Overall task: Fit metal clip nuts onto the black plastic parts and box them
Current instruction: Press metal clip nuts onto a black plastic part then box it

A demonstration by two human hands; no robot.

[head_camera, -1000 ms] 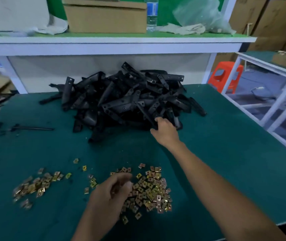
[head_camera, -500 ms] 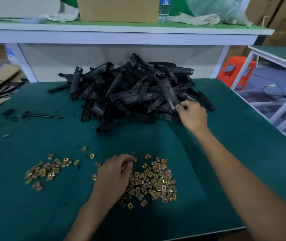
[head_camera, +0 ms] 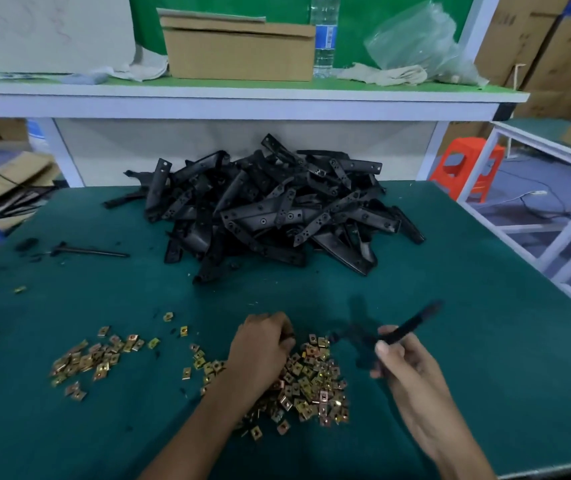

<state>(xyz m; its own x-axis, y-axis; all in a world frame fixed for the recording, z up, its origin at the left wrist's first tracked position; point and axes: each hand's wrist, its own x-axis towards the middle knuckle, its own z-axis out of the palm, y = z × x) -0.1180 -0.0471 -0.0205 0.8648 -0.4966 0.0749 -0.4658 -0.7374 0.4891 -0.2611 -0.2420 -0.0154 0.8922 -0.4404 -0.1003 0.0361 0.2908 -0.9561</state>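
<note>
Arriving at gold metal clip nuts (head_camera: 312,386): right hand (head_camera: 412,372) gripping slim black plastic part (head_camera: 412,323); left hand (head_camera: 260,351) grip unclear; fitting next.

Black part (head_camera: 395,334): smeared by motion in the right hand (head_camera: 405,358); its outline and holes are unreadable (only a dark bar shows).
Left hand (head_camera: 260,351): the fingertips curl out of sight, so whether they pinch anything cannot be told.
Clip nuts (head_camera: 312,386): some are covered by the left hand and wrist.
Pile of black parts (head_camera: 270,209): the lower pieces are buried under the upper ones.
Bottle (head_camera: 324,39): the top is cut off by the upper edge, and the label print is too small to read.
Forearms: both are cut off by the bottom edge.
</note>
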